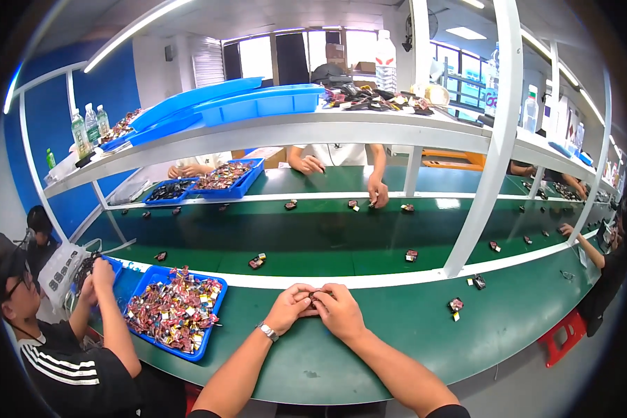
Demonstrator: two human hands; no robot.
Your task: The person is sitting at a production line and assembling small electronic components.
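Both hands, left hand and right hand, pinch one small dark part (probably mid-assembly); blue tray looks loaded.

blue wall | white shelf frame | bright windows | ceiling strip lights | green benches

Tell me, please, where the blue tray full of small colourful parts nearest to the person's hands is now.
In the head view, the blue tray lies on the green table to the left of the left hand, in front of a co-worker in a black shirt.
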